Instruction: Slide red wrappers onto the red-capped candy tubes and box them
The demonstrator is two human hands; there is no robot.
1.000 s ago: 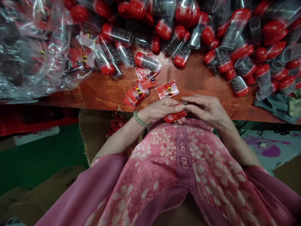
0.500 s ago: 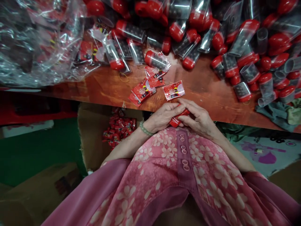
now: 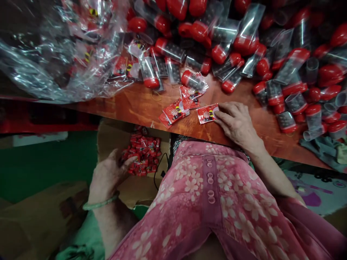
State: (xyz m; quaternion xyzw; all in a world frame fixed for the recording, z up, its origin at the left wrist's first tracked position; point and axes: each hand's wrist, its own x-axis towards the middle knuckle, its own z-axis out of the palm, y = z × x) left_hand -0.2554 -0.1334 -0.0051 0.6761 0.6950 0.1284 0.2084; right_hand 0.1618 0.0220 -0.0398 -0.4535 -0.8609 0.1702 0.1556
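Note:
My left hand [image 3: 107,177], with a pale green bangle on its wrist, hangs over the left side of an open cardboard box [image 3: 108,139]. Its thumb and fingers are spread, slightly blurred, and nothing shows in them. Inside the box lies a heap of small folded red packets [image 3: 145,151]. On the wooden table my right hand [image 3: 238,122] pinches the right edge of a flat red printed packet [image 3: 207,115], which lies near the table's front edge. Left of it is a loose stack of similar red packets [image 3: 175,112]. A clear tube with a red cap [image 3: 193,80] rests on more packets behind.
Many red-capped clear tubes [image 3: 291,65] with dark beads are piled across the back and right of the table. A large clear plastic bag [image 3: 89,72] of red packets covers the back left. A grey-green cloth [image 3: 320,150] lies at the right edge.
Both hands held a folded red packet together at the table edge; now they are apart. My left hand has gone down-left to the box, and my right hand has moved onto the flat packet.

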